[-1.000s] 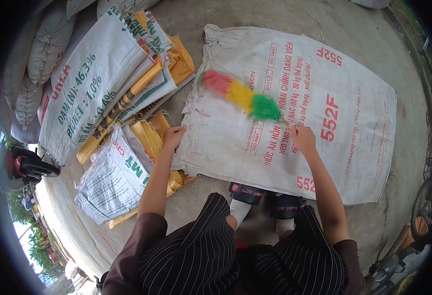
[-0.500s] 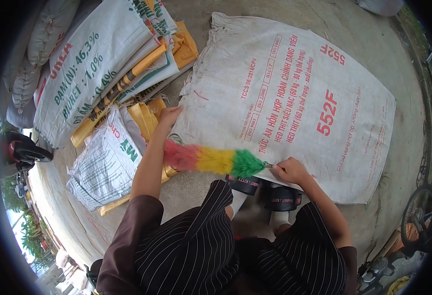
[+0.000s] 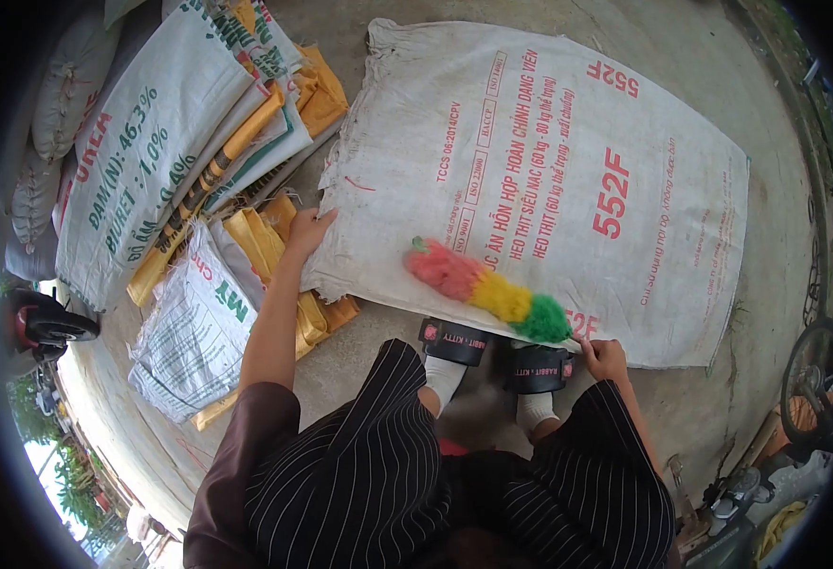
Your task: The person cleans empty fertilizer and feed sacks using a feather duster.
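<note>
A large white woven sack (image 3: 549, 171) with red print lies flat on the concrete in front of my feet. My left hand (image 3: 312, 230) is closed on the sack's left edge. In my right hand (image 3: 605, 359) is the handle of a fluffy duster (image 3: 492, 289), banded pink, yellow and green. The duster lies over the lower part of the sack, its pink end pointing up and to the left. Both black sandals (image 3: 454, 342) are at the sack's near edge.
Folded white sacks with green print (image 3: 165, 123) and yellow sacks (image 3: 317, 90) are piled at the left. Filled sacks (image 3: 65, 95) stand behind them. A wheel (image 3: 56, 322) shows at far left. Another wheel (image 3: 812, 379) and metal parts are at the right.
The duster has moved right and swung so its pink end is now over the sack. My right hand has shifted right and down, while my left hand keeps holding the sack's edge.
</note>
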### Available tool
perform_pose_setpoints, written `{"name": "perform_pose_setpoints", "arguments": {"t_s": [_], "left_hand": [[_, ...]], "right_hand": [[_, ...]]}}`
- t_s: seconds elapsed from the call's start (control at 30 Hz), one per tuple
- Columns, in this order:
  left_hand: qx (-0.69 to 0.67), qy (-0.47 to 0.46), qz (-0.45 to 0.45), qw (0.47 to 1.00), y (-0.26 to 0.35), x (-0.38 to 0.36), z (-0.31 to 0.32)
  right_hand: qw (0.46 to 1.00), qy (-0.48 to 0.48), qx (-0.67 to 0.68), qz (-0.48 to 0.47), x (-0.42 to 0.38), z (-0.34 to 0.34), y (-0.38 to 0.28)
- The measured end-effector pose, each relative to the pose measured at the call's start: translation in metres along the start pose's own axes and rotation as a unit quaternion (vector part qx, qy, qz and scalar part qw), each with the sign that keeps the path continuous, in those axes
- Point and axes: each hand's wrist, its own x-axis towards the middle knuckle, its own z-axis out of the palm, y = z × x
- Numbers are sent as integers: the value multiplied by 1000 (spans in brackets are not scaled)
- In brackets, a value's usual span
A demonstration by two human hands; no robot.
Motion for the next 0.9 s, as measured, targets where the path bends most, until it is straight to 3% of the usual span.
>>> {"name": "perform_pose_setpoints", "arguments": {"t_s": [0.07, 0.1, 0.23, 0.3, 0.33, 0.43, 0.47, 0.53, 0.57, 0.63, 0.67, 0.73, 0.8, 0.83, 0.87, 0.9], "left_hand": [[0, 3, 5, 1000, 7, -6, 2], [28, 16, 5, 999, 8, -6, 1], [20, 40, 30, 999, -1, -3, 5], [26, 41, 38, 998, -7, -1, 6], [30, 49, 44, 997, -9, 0, 7], [87, 66, 42, 993, -10, 1, 9], [86, 63, 46, 993, -10, 3, 7], [69, 54, 25, 996, -11, 2, 8], [71, 50, 27, 996, -10, -1, 12], [108, 212, 159, 958, 2, -6, 15], [110, 208, 165, 958, 14, -9, 17], [196, 292, 312, 883, 83, -43, 25], [-21, 50, 217, 975, 150, -81, 48], [-149, -112, 173, 967, 171, -92, 64], [-224, -249, 144, 931, 191, -106, 79], [-280, -322, 113, 897, 209, -121, 94]], "right_hand": [[989, 85, -18, 117, -18, 4, 15], [988, 81, -5, 133, -31, 1, 17], [988, 132, 49, 58, -81, 25, 52], [968, 119, 0, 220, -98, 17, 59], [967, 122, -1, 225, -105, 22, 67], [904, 243, 120, 331, -122, 78, 104], [902, 246, 120, 334, -121, 83, 98], [841, 309, 229, 380, -99, 91, 68], [846, 313, 253, 350, -87, 90, 59], [858, 271, 315, 303, -57, 80, 35], [863, 225, 353, 282, -44, 69, 19], [801, 116, 538, 236, -16, 29, -43], [882, 130, 437, 118, 4, 8, -64], [882, 128, 439, 114, 13, -2, -68], [908, 84, 406, 51, 22, -12, -72], [928, 39, 371, -13, 30, -19, -76]]}}
